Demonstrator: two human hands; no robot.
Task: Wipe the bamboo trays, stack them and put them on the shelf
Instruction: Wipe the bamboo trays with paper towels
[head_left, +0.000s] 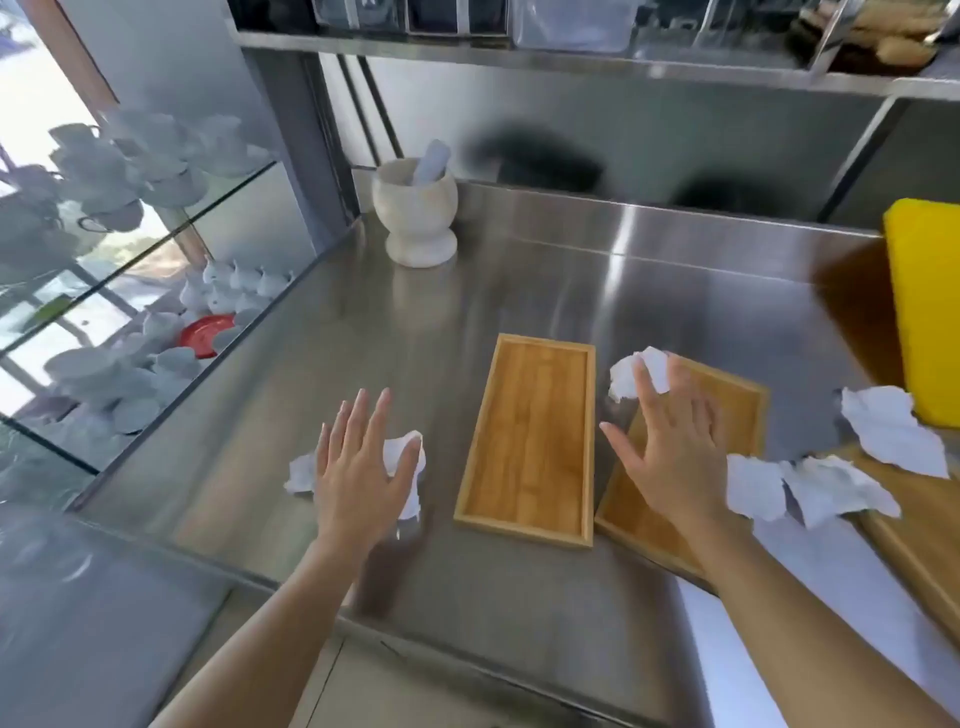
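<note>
Two bamboo trays lie side by side on the steel counter (597, 291). The left tray (530, 441) is bare and lies straight. The right tray (740, 402) lies at a slant, partly under my right hand (670, 447). That hand is spread flat over it, and a crumpled white tissue (631, 374) sits at its fingertips near the tray's far corner. My left hand (358, 467) is spread over another crumpled tissue (408, 452) on the counter, left of the trays. Whether either palm presses down I cannot tell.
Several more crumpled tissues (831, 488) lie to the right, partly on a wooden board (919, 540). A yellow board (924, 312) stands at the far right. A stone mortar with pestle (415, 213) sits at the back. A steel shelf (571, 57) runs overhead. Glass shelves with cups (130, 171) are on the left.
</note>
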